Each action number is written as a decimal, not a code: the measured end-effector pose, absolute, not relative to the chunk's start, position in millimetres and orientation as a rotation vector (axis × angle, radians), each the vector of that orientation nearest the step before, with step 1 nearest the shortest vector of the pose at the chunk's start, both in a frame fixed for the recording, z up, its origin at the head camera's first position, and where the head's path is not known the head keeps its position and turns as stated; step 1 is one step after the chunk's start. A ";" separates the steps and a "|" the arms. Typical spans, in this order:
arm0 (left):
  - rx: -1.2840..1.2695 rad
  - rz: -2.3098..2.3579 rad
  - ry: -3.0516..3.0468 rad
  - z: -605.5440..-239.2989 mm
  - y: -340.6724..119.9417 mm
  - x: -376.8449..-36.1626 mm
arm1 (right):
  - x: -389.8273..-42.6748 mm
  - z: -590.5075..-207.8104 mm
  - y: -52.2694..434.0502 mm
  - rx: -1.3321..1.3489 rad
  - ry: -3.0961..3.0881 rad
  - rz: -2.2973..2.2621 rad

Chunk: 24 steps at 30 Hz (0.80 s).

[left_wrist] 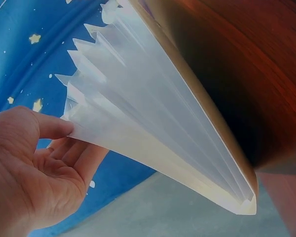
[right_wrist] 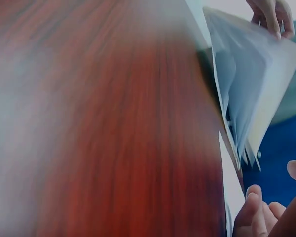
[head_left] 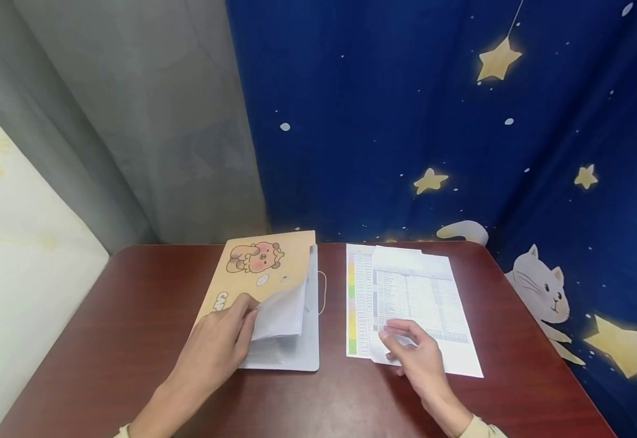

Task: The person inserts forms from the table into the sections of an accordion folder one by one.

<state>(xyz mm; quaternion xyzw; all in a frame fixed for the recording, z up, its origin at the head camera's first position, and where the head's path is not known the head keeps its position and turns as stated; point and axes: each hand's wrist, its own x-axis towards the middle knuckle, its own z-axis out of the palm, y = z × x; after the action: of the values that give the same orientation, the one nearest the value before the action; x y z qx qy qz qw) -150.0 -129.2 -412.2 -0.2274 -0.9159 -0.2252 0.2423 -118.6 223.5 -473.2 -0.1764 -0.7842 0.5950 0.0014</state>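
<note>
Dark red wood fills the scene, a table (head_left: 132,340) backed by a blue curtain (head_left: 406,121) with stars and a cat, and a grey curtain (head_left: 159,121) at ten o'clock. Left hand (head_left: 216,347) pinches the lifted cover and clear sleeves of a folder (head_left: 274,286), thumb on top, fingers (left_wrist: 81,153) curled beneath; the wrist view shows the sleeves fanned apart. That folder, with a cartoon animal on its cover, lies left of centre. Over at three o'clock from it, well apart, the right hand (head_left: 414,356) rests on a stack of printed sheets (head_left: 411,298), fingers bent and pressing their near edge; whether it truly pinches them I cannot tell. Those sheets lie flat, a colour-striped page peeking out at their left.
</note>
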 end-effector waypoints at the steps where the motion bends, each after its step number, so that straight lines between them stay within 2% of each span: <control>1: -0.620 -0.614 -2.504 -412.0 -129.2 -150.1 | -117.8 -473.4 229.2 -0.571 -2.487 1.818; 7: -0.615 -0.613 -2.519 -412.6 -128.7 -150.7 | -113.4 -472.6 264.9 -0.650 -2.653 1.470; 15: -0.611 -0.609 -2.528 -413.3 -128.7 -149.9 | -104.4 -475.2 309.7 -0.540 -2.918 0.791; 24: -0.582 -0.606 -2.543 -410.8 -128.6 -148.2 | -98.6 -474.7 341.1 -0.588 -3.058 0.670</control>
<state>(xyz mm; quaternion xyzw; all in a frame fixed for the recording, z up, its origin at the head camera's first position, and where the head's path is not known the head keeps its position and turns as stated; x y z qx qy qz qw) -148.2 -128.6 -410.8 -0.2115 -0.9242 -0.2202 0.2294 -98.6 341.1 -474.7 -0.1846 -0.9598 0.2103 -0.0218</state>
